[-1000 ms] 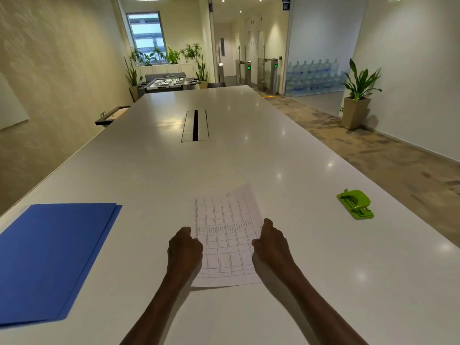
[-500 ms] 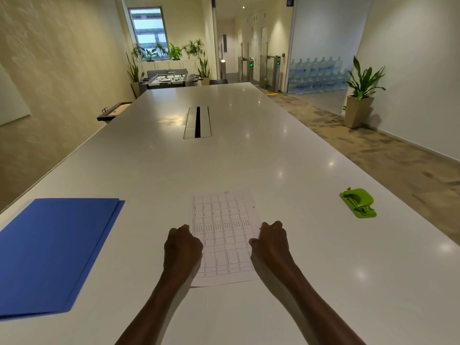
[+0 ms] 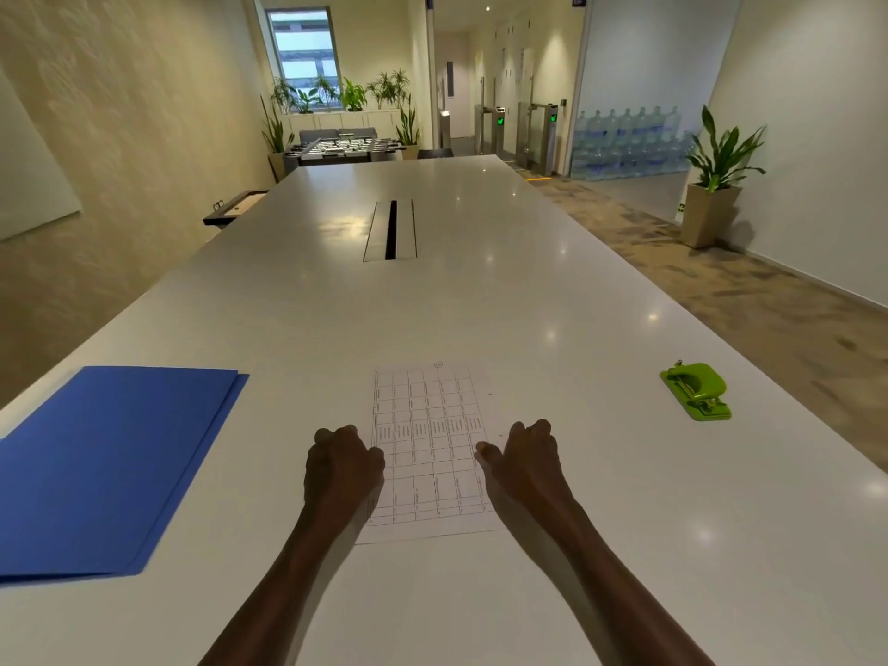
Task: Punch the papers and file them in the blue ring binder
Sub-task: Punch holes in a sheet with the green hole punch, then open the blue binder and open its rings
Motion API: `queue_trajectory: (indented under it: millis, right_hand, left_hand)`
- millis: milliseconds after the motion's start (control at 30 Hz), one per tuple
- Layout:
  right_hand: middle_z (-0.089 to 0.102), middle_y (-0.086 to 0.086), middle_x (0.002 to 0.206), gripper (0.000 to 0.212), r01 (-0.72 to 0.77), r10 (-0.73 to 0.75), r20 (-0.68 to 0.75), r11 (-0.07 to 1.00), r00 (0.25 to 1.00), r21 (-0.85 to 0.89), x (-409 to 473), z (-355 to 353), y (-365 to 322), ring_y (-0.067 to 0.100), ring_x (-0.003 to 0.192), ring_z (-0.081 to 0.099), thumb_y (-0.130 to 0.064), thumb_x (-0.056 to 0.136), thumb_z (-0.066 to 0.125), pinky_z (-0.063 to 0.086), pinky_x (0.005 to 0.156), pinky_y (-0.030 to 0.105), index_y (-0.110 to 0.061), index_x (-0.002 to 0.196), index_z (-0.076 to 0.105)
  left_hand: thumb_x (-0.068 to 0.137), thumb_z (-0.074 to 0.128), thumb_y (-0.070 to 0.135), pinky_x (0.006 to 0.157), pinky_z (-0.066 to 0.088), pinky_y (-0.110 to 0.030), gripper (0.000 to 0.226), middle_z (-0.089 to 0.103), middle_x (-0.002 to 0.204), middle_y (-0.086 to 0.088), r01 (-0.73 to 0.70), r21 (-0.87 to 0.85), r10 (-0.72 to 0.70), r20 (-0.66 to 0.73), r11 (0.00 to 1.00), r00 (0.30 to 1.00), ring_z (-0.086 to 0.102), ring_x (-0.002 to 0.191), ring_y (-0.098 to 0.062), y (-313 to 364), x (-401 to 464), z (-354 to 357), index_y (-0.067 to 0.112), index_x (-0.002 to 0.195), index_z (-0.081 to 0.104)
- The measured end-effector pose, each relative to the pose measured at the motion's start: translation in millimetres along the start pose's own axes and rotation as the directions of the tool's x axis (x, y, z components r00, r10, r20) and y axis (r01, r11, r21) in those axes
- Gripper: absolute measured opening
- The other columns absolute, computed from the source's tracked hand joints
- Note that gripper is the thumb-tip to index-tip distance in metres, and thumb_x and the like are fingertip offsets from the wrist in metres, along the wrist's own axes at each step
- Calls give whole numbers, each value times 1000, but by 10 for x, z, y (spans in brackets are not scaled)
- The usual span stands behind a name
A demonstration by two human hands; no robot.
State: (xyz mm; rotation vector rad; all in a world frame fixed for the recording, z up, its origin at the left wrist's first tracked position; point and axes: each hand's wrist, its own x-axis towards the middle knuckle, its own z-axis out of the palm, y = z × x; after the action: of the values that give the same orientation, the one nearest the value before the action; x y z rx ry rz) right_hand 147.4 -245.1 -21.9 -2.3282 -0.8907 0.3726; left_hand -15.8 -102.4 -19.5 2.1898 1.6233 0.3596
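Note:
A sheet of paper point(image 3: 429, 449) printed with a table grid lies flat on the white table point(image 3: 480, 305) in front of me. My left hand point(image 3: 342, 466) has curled fingers and sits on the sheet's left edge. At the right edge is my right hand point(image 3: 524, 461), also curled, with its thumb touching the paper. The blue binder point(image 3: 105, 468) lies shut to the left, apart from my hands. A green hole punch point(image 3: 696, 389) sits far to the right, out of my hands' reach.
A cable slot point(image 3: 391, 229) is set into the table's middle, farther away. The table's right edge drops to a carpeted floor with a potted plant point(image 3: 718, 185). A wall runs close along the left side.
The sheet has turned from a tilt to lie square in front of me, with both hands staying at its side edges. The view has shifted slightly.

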Motion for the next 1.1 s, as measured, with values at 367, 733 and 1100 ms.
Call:
queue_trajectory:
  millis: [367, 733, 1100]
  right_hand:
    - [46, 7, 101, 45, 331, -349, -258, 937, 901, -111, -225, -77, -297, 25, 101, 44, -44, 91, 56, 33, 75, 29, -5, 112, 56]
    - [54, 7, 124, 41, 513, -501, -207, 858, 841, 8, -658, 792, -1366, 23, 114, 49, -33, 93, 57, 42, 88, 30, -12, 129, 57]
    - [59, 4, 128, 40, 573, -573, 0, 820, 820, 2, -903, 1951, -2314, 20, 116, 56, -1, 91, 52, 46, 97, 29, -12, 128, 58]
  left_hand:
    - [89, 67, 32, 90, 45, -25, 49, 55, 128, -10, -95, -279, 44, -183, 956, 982, 63, 103, -19, -120, -297, -189, 13, 132, 57]
    - [88, 70, 28, 82, 50, -28, 38, 60, 125, -4, -243, -304, 144, -316, 921, 938, 58, 96, -11, -1135, -132, -931, 18, 123, 64]
    - [83, 75, 24, 89, 39, -23, 41, 64, 120, -7, -356, -232, 326, -156, 905, 932, 57, 113, -21, -2324, 209, -1293, 13, 121, 66]
